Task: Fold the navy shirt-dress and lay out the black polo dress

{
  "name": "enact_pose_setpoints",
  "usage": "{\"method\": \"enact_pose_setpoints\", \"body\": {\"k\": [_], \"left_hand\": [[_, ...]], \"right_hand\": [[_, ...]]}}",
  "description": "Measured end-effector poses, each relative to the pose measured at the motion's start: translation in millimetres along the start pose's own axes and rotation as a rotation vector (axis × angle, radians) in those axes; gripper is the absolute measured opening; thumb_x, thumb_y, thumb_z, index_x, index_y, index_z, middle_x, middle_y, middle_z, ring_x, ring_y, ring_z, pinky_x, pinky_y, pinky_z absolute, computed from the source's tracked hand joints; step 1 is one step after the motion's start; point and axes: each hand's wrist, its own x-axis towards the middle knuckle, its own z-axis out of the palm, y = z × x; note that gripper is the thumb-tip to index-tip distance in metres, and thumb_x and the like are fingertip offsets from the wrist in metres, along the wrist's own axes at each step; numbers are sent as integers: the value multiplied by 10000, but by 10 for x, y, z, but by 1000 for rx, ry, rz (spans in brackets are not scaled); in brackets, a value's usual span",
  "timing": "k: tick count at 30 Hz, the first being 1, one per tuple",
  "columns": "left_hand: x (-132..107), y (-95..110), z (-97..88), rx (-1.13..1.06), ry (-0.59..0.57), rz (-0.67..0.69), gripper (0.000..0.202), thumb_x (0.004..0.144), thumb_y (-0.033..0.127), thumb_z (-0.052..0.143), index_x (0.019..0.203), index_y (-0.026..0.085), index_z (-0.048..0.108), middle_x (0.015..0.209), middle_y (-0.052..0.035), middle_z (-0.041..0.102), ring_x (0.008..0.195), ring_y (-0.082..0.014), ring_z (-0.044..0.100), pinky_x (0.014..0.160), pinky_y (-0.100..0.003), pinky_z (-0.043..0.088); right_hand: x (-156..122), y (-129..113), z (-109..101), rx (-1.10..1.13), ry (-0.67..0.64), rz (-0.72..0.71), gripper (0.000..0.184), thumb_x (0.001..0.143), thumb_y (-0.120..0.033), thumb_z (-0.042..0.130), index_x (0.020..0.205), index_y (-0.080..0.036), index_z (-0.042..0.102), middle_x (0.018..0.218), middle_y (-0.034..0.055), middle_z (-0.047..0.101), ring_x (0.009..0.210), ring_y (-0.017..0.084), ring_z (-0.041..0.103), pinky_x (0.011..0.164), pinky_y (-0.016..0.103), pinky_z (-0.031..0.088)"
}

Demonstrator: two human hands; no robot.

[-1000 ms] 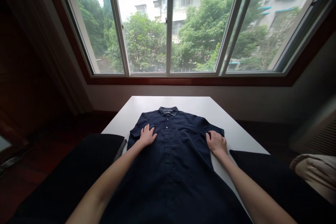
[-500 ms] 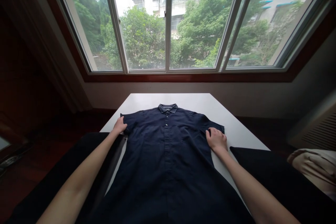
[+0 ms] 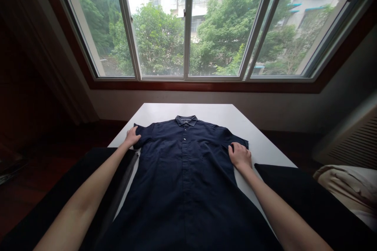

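The left hand sits at the edge of the shirt's left short sleeve, its fingers curved lightly over the hem. From this view I cannot tell whether it is pinching the cloth or only resting there. The right hand is relaxed and open, pressed palm-down on the body of the shirt just below the right sleeve, with no fold gathered in the fingers. Between the hands lies a navy short-sleeved button-up shirt, face up and spread flat on a white table, its collar pointing away from the person and its lower part running out of view at the bottom of the frame. The spread looks well suited to smoothing: one hand at each side keeps the cloth even, and the flat right palm gives broad contact without bunching the fabric. Black soft shapes flank the near end of the table. Beyond it, a large window looks onto trees and apartment buildings, and a crumpled beige cloth lies at the right.
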Motion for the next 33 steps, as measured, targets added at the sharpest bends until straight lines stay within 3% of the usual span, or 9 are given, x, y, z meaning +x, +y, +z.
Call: {"method": "enact_pose_setpoints", "body": {"k": [7, 10, 13, 17, 21, 26, 31, 33], "left_hand": [[-175, 606, -148, -21, -20, 362, 622, 813, 107, 468, 1434, 105, 425, 1473, -107, 450, 1363, -263, 383, 1184, -386, 264], [-354, 831, -71, -14, -111, 484, 631, 841, 106, 470, 1466, 150, 396, 1523, -92, 397, 1394, -249, 353, 1189, -378, 252], [-535, 948, 73, 5, -215, 547, 684, 872, 220, 558, 1511, 184, 316, 1565, -115, 328, 1425, -265, 325, 1167, -382, 281], [-735, 956, 268, 45, -260, 515, 681, 944, 378, 505, 1538, 191, 229, 1591, -139, 265, 1454, -257, 279, 1167, -399, 263], [-904, 843, 416, 120, -249, 391, 537, 994, 393, 383, 1488, 185, 353, 1570, -139, 316, 1457, -267, 273, 1189, -472, 189], [-1038, 789, 450, 199, -222, 319, 495, 1007, 388, 326, 1469, 225, 400, 1576, -75, 322, 1461, -227, 265, 1197, -440, 182], [-1223, 1176, 390, 265, -166, 250, 520, 964, 289, 399, 1447, 98, 430, 1545, -208, 332, 1452, -351, 253, 1173, -594, 111], [-1418, 1445, 415, 242, -161, 292, 538, 957, 326, 421, 1457, 126, 420, 1560, -183, 316, 1463, -333, 230, 1184, -580, 101]], "right_hand": [[2, 3, -6, 2, -13, -3, 343, 952, -340, 370, 1162, -181, 590, 1221, 114, 636, 1155, 272, 539, 977, 411, 369], [5, 4, -9, -6, -16, -3, 337, 952, -332, 377, 1166, -181, 589, 1223, 113, 637, 1150, 273, 544, 975, 408, 370], [6, 4, -15, -11, -21, -4, 341, 954, -335, 374, 1170, -183, 589, 1227, 102, 638, 1147, 275, 545, 973, 409, 373], [9, 8, -12, -2, -28, -4, 348, 954, -341, 375, 1179, -184, 588, 1233, 93, 636, 1150, 272, 543, 976, 411, 372], [23, 24, 23, 1, -15, 8, 345, 947, -345, 390, 1172, -182, 594, 1208, 94, 645, 1149, 273, 544, 979, 417, 371], [44, 49, 72, 6, -3, 13, 345, 941, -351, 400, 1166, -183, 601, 1198, 99, 648, 1142, 268, 548, 969, 412, 377], [50, 60, 87, 10, 7, 3, 347, 927, -354, 413, 1160, -180, 602, 1206, 100, 644, 1146, 266, 548, 974, 411, 377], [50, 61, 84, 10, 8, 3, 353, 922, -353, 411, 1167, -181, 600, 1210, 98, 642, 1150, 264, 546, 977, 411, 377]]}}
